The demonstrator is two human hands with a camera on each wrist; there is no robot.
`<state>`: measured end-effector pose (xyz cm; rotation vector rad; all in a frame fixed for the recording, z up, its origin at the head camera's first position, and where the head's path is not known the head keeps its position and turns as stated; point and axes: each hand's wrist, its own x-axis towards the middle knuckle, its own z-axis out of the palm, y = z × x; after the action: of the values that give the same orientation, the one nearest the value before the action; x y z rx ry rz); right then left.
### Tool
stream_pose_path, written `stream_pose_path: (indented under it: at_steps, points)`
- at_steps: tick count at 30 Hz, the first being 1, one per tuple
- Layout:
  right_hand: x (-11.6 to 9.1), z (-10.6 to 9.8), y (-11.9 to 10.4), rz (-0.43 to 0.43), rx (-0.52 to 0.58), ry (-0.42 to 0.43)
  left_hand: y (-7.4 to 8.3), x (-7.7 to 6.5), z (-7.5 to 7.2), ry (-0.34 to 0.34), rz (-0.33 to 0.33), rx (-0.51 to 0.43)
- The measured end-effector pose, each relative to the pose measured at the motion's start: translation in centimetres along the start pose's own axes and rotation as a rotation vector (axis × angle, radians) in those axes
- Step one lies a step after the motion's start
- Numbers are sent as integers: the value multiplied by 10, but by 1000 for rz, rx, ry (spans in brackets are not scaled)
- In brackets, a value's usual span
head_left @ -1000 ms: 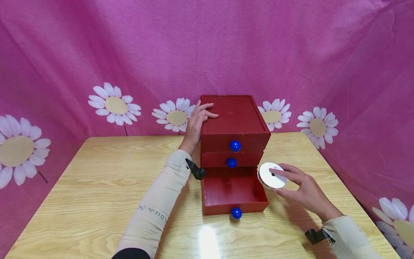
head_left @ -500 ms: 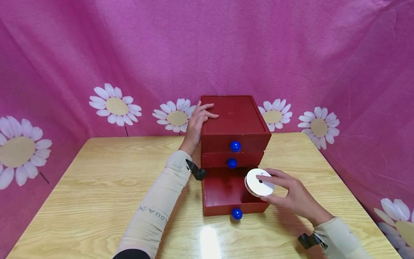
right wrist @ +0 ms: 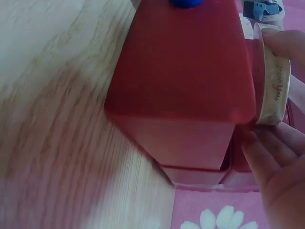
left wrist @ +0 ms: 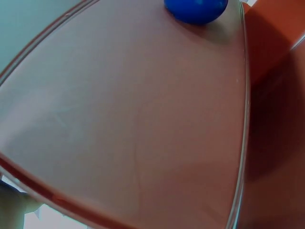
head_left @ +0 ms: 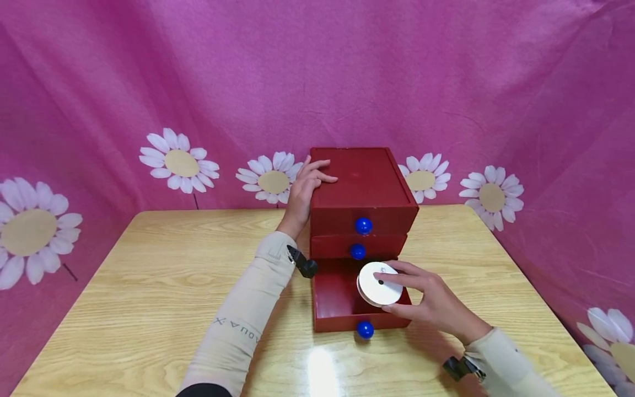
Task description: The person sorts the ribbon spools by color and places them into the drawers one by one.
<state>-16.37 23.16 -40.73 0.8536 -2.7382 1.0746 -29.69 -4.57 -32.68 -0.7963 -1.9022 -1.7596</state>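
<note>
A small red chest of drawers with blue knobs stands on the table, its bottom drawer pulled out. My left hand rests on the chest's left top edge, fingers extended over the top. My right hand holds a white ribbon spool by its edges, over the right part of the pulled-out drawer. In the right wrist view, cream ribbon with lettering shows around the spool, between thumb and fingers. A blue knob and a red front panel fill much of the left wrist view.
The wooden table extends on both sides of the chest. Behind it hangs a pink cloth printed with white daisies. The middle drawer's blue knob and the top drawer's blue knob sit above the pulled-out drawer.
My right hand has carried the ribbon spool leftward and slightly nearer, from beside the chest to over the bottom drawer. The left hand has stayed on the chest.
</note>
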Motion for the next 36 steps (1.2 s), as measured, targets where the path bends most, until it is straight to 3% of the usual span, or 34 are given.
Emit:
stream_pose_path:
  at_steps: [20,30,36]
  points:
    - [17,14,-2,45,27,-100,0,-1,-1,-1,-22,-17]
    - [23,15,3,68,9,-144,2,-1,-1,2,8,-26]
    - [28,18,5,24,0,-168,0,-1,0,2,9,-26]
